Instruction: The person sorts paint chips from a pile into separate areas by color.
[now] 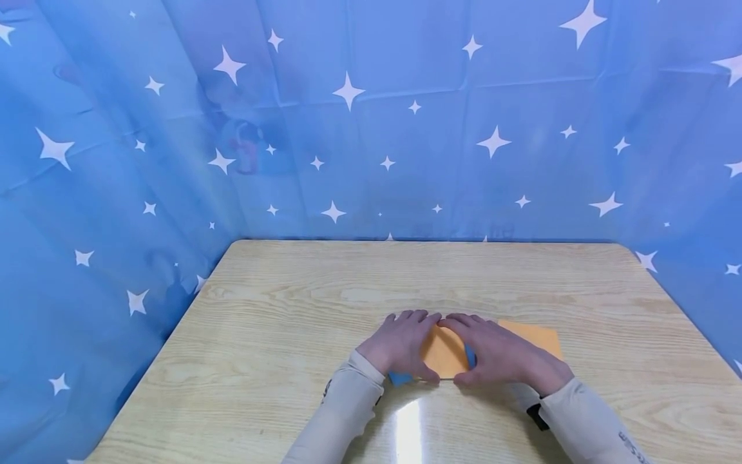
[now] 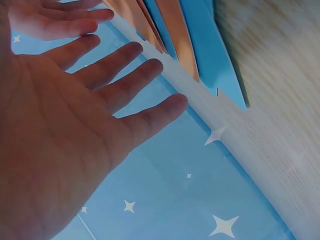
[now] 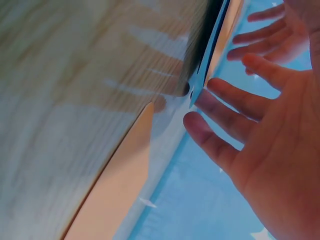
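A small pile of flat orange and blue pieces, like card or envelopes, lies between both hands; its orange top piece (image 1: 445,354) faces up. Blue corners (image 1: 400,379) stick out at its sides. In the left wrist view the layers (image 2: 187,40) are fanned and uneven. My left hand (image 1: 404,345) curves along the pile's left side, thumb at the near edge. Opposite it, my right hand (image 1: 498,351) mirrors this on the right side. Both wrist views show straight, spread fingers; whether they touch the pile I cannot tell.
Another flat orange piece (image 1: 536,336) lies on the table beyond the right hand, partly hidden by it. The wooden table (image 1: 278,335) has a bright reflection near its front. A blue curtain with white stars (image 1: 394,142) surrounds the table's back and sides.
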Motion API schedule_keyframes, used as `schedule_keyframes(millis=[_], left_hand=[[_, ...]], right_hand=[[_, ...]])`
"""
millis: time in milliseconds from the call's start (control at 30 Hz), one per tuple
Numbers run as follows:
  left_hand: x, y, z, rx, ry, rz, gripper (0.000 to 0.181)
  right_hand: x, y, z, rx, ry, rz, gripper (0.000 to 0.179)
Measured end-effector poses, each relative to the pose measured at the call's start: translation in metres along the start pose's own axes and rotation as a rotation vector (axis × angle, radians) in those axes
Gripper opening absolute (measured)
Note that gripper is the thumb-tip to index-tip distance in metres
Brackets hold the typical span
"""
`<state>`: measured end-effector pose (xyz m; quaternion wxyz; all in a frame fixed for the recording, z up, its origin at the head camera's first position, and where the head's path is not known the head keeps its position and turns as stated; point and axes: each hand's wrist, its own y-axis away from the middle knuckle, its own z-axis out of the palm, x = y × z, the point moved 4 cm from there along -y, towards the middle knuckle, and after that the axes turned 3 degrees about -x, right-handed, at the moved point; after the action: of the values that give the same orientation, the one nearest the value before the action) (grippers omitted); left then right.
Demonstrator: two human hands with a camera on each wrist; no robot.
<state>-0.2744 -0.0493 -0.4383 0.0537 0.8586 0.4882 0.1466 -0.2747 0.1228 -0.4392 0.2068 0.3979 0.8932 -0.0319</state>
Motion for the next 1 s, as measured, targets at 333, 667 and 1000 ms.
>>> schedule_keyframes(millis=[333, 667, 1000], left_hand=[[0.0001, 0.0007, -0.0015, 0.013, 0.063, 0.032, 0.105], [-0.0055, 0.0037, -0.0006, 0.02, 0.078, 0.039, 0.104], [-0.0073, 0.003, -0.0042, 0.036, 0.109, 0.087, 0.101]], right_hand=[[0.0003, 0.0021, -0.0036, -0.018, -0.068, 0.002, 0.088], [-0.0023, 0.0024, -0.0049, -0.011, -0.083, -0.012, 0.086], [-0.0007, 0.0018, -0.0047, -0.008, -0.077, -0.022, 0.086]])
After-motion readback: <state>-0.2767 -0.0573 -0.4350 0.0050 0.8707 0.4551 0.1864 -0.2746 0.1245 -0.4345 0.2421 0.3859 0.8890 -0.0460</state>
